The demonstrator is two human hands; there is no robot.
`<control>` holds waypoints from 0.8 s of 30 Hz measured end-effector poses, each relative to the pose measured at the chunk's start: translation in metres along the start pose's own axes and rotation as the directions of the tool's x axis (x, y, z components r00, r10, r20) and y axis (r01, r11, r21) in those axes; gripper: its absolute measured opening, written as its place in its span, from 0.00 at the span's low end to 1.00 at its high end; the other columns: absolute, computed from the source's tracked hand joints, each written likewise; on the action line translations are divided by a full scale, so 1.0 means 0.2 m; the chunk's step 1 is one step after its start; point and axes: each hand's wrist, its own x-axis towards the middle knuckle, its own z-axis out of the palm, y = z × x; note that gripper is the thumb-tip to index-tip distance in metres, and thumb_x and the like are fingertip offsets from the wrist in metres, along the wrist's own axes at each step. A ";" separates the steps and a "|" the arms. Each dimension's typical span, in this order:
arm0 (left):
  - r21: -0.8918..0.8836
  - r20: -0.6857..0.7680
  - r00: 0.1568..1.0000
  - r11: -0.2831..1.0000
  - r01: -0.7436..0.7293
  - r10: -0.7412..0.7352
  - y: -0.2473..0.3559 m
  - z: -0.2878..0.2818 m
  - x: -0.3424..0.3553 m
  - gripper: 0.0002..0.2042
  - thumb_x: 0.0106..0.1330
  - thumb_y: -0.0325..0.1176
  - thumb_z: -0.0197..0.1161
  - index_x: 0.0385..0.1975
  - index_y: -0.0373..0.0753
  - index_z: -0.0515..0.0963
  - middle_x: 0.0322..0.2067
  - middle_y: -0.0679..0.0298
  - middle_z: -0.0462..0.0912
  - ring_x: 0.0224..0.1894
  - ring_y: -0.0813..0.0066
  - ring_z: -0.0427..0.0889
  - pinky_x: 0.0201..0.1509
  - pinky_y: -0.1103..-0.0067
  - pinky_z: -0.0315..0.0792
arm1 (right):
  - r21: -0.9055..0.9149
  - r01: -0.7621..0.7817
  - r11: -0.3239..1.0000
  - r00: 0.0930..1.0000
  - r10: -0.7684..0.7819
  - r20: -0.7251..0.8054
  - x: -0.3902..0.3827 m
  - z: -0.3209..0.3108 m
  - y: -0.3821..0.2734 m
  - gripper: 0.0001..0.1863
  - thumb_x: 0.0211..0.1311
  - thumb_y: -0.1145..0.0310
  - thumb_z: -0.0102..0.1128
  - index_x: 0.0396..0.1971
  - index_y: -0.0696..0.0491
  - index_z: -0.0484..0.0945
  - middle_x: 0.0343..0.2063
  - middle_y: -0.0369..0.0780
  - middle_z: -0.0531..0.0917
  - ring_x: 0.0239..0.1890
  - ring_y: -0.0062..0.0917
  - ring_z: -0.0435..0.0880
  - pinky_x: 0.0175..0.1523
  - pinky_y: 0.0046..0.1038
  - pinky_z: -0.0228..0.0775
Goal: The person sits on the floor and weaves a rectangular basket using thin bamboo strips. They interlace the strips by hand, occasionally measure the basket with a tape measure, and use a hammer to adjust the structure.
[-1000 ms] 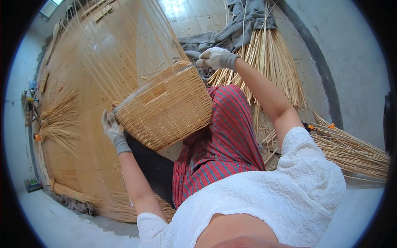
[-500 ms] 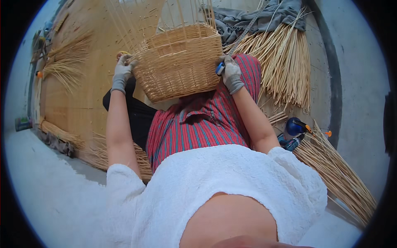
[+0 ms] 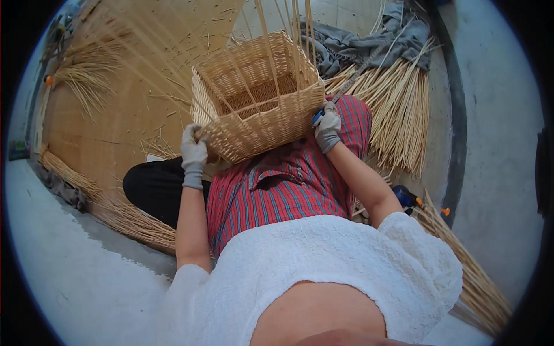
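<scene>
A rectangular woven wicker basket (image 3: 271,128) rests on my lap, tilted so its open inside faces up. Long unwoven stakes (image 3: 269,57) rise from its rim. My left hand (image 3: 194,151), in a grey-white work glove, is closed on the basket's near left corner. At the near right corner is my gloved right hand (image 3: 329,126), closed round a blue tape measure (image 3: 317,117) and close against the basket's side. The metal tape blade (image 3: 349,82) runs out from there to the upper right. Some of my right fingers are hidden by the basket's side.
A large bundle of wicker rods (image 3: 401,115) lies at the right under a grey cloth (image 3: 369,46). More rods (image 3: 461,265) lie at the lower right, beside a dark blue tool (image 3: 404,196). Other bundles (image 3: 86,81) line the left. Cut scraps dot the wooden board (image 3: 127,132).
The basket has tipped, so its inside now shows where its outer wall faced me before. Both hands have come nearer to me, the left also shifting right. The tape measure stays in my right hand.
</scene>
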 end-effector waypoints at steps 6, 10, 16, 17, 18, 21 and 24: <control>0.208 -0.117 0.989 0.976 -0.065 0.091 -0.14 0.15 0.02 0.15 0.54 0.22 0.70 0.42 0.37 0.77 0.45 0.56 0.77 0.49 0.62 0.78 0.57 0.72 0.70 | -0.017 -0.285 0.958 0.955 0.286 0.073 0.32 0.27 0.14 0.10 0.73 0.59 0.53 0.32 0.47 0.77 0.23 0.32 0.73 0.22 0.17 0.72 0.24 0.24 0.68; 0.338 -0.075 0.995 0.941 -0.033 0.062 -0.16 0.23 0.26 0.22 0.54 0.20 0.65 0.52 0.38 0.75 0.54 0.54 0.75 0.60 0.54 0.72 0.66 0.70 0.65 | 0.316 -0.556 0.769 0.823 0.455 0.341 0.53 0.38 0.34 0.12 0.74 0.58 0.54 0.32 0.48 0.78 0.20 0.30 0.69 0.19 0.18 0.70 0.19 0.26 0.65; -0.556 -0.194 0.806 0.739 0.380 -0.560 -0.50 0.06 0.31 0.25 0.65 0.24 0.60 0.63 0.43 0.65 0.59 0.52 0.73 0.64 0.53 0.72 0.64 0.58 0.72 | 0.473 -0.503 0.723 0.859 0.478 0.183 0.57 0.26 0.26 0.21 0.76 0.47 0.41 0.34 0.48 0.75 0.24 0.38 0.79 0.21 0.30 0.77 0.26 0.38 0.74; -0.630 -0.181 0.747 0.659 0.411 -0.640 -0.60 -0.01 0.20 0.23 0.68 0.29 0.59 0.63 0.42 0.65 0.60 0.52 0.73 0.64 0.52 0.71 0.64 0.57 0.71 | 0.361 -0.502 0.786 0.862 0.489 0.135 0.43 0.33 0.17 0.19 0.75 0.48 0.45 0.35 0.48 0.74 0.24 0.38 0.79 0.23 0.29 0.78 0.28 0.36 0.75; -0.692 -0.117 0.715 0.573 0.439 -0.689 -0.61 -0.01 0.19 0.23 0.70 0.35 0.57 0.64 0.42 0.65 0.61 0.53 0.72 0.63 0.52 0.71 0.64 0.56 0.71 | 0.350 -0.475 0.807 0.880 0.437 0.187 0.39 0.33 0.03 0.18 0.75 0.50 0.48 0.36 0.49 0.74 0.24 0.37 0.79 0.23 0.27 0.78 0.29 0.34 0.75; -0.719 -0.004 0.676 0.472 0.510 -0.737 -0.42 0.09 0.29 0.28 0.74 0.55 0.52 0.64 0.41 0.65 0.62 0.55 0.71 0.62 0.53 0.72 0.64 0.55 0.70 | 0.423 -0.510 0.749 0.830 0.297 0.473 0.30 0.14 -0.40 0.21 0.73 0.48 0.52 0.37 0.52 0.77 0.25 0.35 0.79 0.24 0.24 0.78 0.35 0.30 0.75; -0.721 0.067 0.695 0.448 0.529 -0.715 -0.36 0.09 0.34 0.22 0.71 0.52 0.59 0.56 0.43 0.72 0.56 0.57 0.78 0.58 0.55 0.76 0.58 0.50 0.73 | 0.331 -0.230 0.915 0.856 0.028 0.516 0.22 -0.17 -0.69 0.23 0.74 0.48 0.51 0.38 0.56 0.79 0.29 0.37 0.80 0.28 0.22 0.79 0.35 0.26 0.77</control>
